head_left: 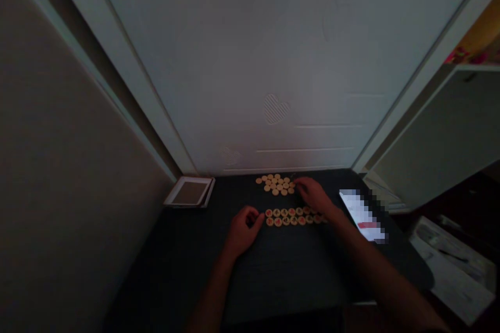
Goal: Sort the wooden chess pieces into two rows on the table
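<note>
Two neat rows of round wooden Chinese chess pieces, with red and dark characters, lie across the dark table. My left hand rests at their left end, fingers curled and thumb near the first pieces; I see nothing held in it. Farther back is a loose cluster of pale chess pieces, their visible faces blank. My right hand reaches over the rows to this cluster's right edge. Its fingers are extended, with the tips at the outermost pieces. My right forearm and wrist cover the right end of the rows.
A phone with a lit screen lies right of my right arm. Some flat, white-edged items are stacked at the back left corner. Behind the table rises a white panel with heart patterns. A white box sits lower right.
</note>
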Demonstrator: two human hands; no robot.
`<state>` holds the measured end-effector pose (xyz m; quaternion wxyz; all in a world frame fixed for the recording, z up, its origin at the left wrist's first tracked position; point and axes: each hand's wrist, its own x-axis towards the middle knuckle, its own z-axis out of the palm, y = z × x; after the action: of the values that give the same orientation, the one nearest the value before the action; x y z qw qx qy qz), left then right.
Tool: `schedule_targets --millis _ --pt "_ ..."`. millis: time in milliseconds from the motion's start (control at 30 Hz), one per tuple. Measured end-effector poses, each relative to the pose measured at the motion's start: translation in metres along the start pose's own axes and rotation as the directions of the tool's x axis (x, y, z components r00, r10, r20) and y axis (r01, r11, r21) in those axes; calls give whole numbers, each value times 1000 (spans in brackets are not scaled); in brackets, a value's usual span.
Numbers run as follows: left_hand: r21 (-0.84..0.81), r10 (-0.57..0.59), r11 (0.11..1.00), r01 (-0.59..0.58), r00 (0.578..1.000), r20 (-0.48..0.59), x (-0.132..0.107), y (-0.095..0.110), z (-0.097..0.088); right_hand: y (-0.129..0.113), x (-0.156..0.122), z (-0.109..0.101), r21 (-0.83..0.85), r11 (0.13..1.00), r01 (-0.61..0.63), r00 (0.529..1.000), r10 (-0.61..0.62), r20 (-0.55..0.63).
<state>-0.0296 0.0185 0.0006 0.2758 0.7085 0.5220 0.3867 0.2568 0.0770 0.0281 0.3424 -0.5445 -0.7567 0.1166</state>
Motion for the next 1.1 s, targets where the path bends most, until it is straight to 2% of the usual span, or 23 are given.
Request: schedule_targets --millis 100,233,433,633,733,800,933,1000,1100 --pt "-13 -6 1000 5 1000 -19 0 -1 0 13 11 4 -31 996 81 994 -78 81" --pt "-29 -12 1000 11 1000 -29 0 1 -1 25 8 4 -63 990 128 981 -117 156" --pt "-35 -11 999 11 1000 -17 0 3 -3 38 3 -6 -94 992 81 983 -64 171" --pt "-30 -30 999 29 999 -26 0 0 -2 34 12 -5 -66 998 4 988 6 151" --pt "-18 -30 999 30 999 -31 1 0 -2 23 11 -10 -18 999 -34 992 36 120" --pt "-14 -28 1000 28 999 -26 0 2 -2 10 1 -15 21 998 -57 994 55 90" --pt "-44 -40 998 40 999 9 -11 21 4 -31 -49 -14 124 989 -84 995 78 57" --pt "-102 -43 994 47 998 45 -23 35 10 -54 -81 -5 344 930 -131 991 114 70" --pt "-194 -51 979 65 996 74 -44 52 20 -80 -120 13 559 788 -259 966 219 138"
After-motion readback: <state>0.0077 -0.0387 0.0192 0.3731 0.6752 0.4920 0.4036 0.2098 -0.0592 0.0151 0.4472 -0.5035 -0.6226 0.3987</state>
